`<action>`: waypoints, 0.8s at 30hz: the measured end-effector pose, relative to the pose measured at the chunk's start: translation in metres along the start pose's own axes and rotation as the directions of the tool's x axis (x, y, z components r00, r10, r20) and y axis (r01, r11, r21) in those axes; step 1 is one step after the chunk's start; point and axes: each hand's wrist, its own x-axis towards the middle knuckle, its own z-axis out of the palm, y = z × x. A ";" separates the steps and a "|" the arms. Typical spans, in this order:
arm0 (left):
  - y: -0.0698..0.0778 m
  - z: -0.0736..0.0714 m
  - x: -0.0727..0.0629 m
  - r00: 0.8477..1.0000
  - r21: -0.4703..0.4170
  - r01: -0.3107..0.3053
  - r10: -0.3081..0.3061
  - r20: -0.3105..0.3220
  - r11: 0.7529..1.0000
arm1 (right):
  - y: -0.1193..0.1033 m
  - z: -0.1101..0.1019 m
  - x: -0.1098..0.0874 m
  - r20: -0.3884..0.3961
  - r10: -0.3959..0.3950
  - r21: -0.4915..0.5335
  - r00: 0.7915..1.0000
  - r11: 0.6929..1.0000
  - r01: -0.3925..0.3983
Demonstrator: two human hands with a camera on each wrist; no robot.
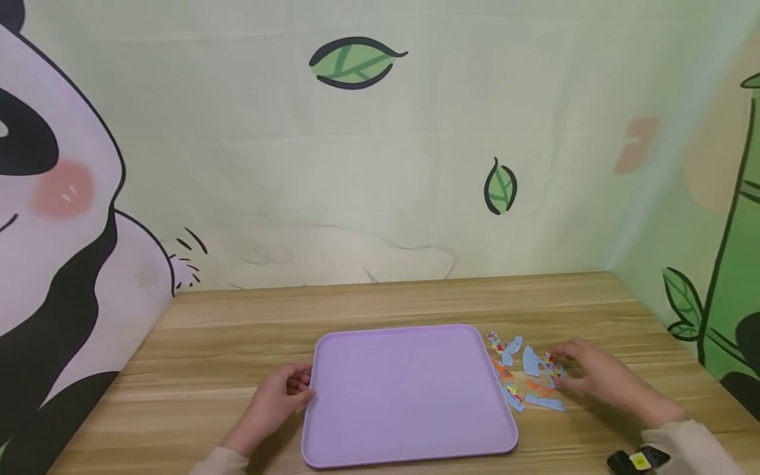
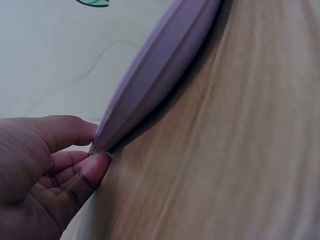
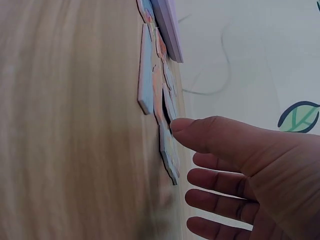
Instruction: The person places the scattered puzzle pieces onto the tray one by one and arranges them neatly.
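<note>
A lilac rectangular tray (image 1: 410,396) lies flat on the wooden table. At its left edge, the thumb and index finger of my left hand (image 1: 280,399) pinch the rim. The left wrist view shows these fingertips (image 2: 95,167) on either side of the tray's edge (image 2: 150,75). Beyond the right edge lie several flat puzzle pieces (image 1: 532,361), light blue, orange and multicoloured. My right hand (image 1: 596,375) is over the rightmost pieces, fingers loosely bent. In the right wrist view its thumb (image 3: 192,131) comes right at a piece (image 3: 169,152), the other fingers apart from it.
The wooden table (image 1: 237,323) runs back to a printed backdrop (image 1: 404,171) with leaves and a panda. A small black object with a yellow patch (image 1: 640,460) is at the right sleeve. Some pieces (image 1: 505,371) lie close against the tray's right side.
</note>
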 end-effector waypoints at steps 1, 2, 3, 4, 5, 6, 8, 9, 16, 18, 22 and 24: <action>0.001 0.000 0.000 1.000 -0.002 0.006 -0.006 -0.002 1.000 | 0.001 0.001 0.000 0.005 -0.005 0.000 1.000 1.000 0.005; 0.001 0.000 0.000 1.000 0.001 0.005 -0.005 -0.003 1.000 | 0.002 0.002 0.000 0.005 -0.013 -0.004 1.000 1.000 0.013; 0.001 0.000 0.000 1.000 0.000 0.003 -0.003 -0.001 1.000 | 0.003 0.002 0.000 0.010 -0.016 -0.004 1.000 1.000 0.016; 0.002 0.000 0.000 1.000 0.000 0.010 -0.010 -0.002 1.000 | 0.003 0.003 0.000 0.012 -0.021 -0.005 1.000 1.000 0.021; 0.002 0.000 0.000 1.000 0.000 0.014 -0.014 0.001 1.000 | 0.004 0.003 0.000 0.015 -0.021 -0.009 1.000 1.000 0.021; 0.002 0.000 0.000 1.000 0.000 0.013 -0.013 0.002 1.000 | 0.004 0.004 0.001 0.021 -0.018 -0.013 1.000 1.000 0.018; 0.001 0.000 0.000 1.000 0.002 0.007 -0.007 0.006 1.000 | 0.004 0.004 0.001 0.028 -0.012 -0.017 1.000 1.000 0.012; 0.002 0.000 0.000 1.000 0.003 0.010 -0.010 0.008 1.000 | 0.004 0.004 0.001 0.036 -0.004 -0.014 0.999 1.000 0.004; 0.004 0.001 -0.001 1.000 0.008 0.025 -0.025 -0.004 1.000 | 0.005 0.006 0.000 0.029 0.004 -0.009 1.000 1.000 -0.004; 0.004 0.001 -0.001 1.000 0.013 0.024 -0.024 -0.006 1.000 | 0.005 0.007 0.000 0.025 0.001 -0.004 1.000 1.000 -0.001; 0.005 0.001 -0.001 1.000 0.013 0.030 -0.030 -0.005 0.999 | 0.005 0.007 -0.001 0.015 -0.001 0.017 1.000 1.000 0.001; 0.004 0.001 -0.002 0.999 0.012 0.034 -0.034 -0.004 0.999 | 0.005 0.007 -0.001 0.014 -0.004 0.033 1.000 0.999 0.004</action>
